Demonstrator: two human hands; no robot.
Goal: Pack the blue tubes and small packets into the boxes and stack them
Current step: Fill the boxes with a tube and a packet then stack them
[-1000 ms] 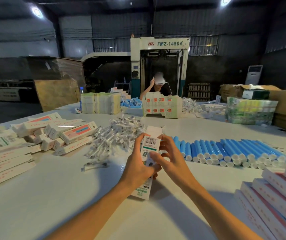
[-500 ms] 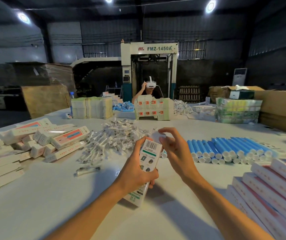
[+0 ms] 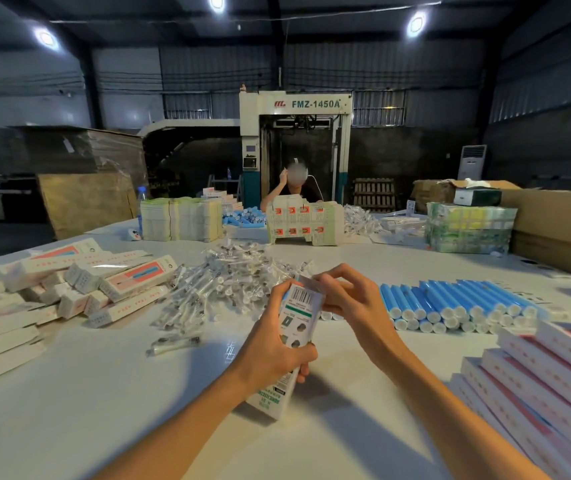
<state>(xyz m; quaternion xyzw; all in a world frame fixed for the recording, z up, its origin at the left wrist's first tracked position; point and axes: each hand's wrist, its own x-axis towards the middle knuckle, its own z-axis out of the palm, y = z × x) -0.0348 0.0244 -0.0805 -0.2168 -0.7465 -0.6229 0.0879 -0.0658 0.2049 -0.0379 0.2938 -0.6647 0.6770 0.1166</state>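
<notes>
My left grip [image 3: 273, 351] wraps box [image 3: 299, 313] mid-body | my right grip [image 3: 356, 306] pinches its top flap | blue tubes [image 3: 450, 303] at 3 o'clock, packets [image 3: 221, 282] at 11.

— How many do we hold?
— One barcoded box [image 3: 299, 317], just the one.
— And the blue tubes [image 3: 450, 303]?
— One bank in two layers on the worktop [image 3: 104, 410]. More than a dozen caps face us, but the full number we cannot tell. A second, smaller lot [image 3: 244, 216] lies at the far edge.
— Small packets [image 3: 228, 282]?
— One heap beyond counting, plus one stray packet [image 3: 173, 342] apart from it.
— Other boxes?
— One loose pile of closed boxes [image 3: 104, 282] at our left, stacked boxes [image 3: 554, 375] at our right. We cannot number either.
— Overhead?
— Three ceiling lamps [image 3: 416, 24]. One machine [image 3: 311, 105], one water bottle [image 3: 141, 202], one person [image 3: 279, 197] opposite us.
</notes>
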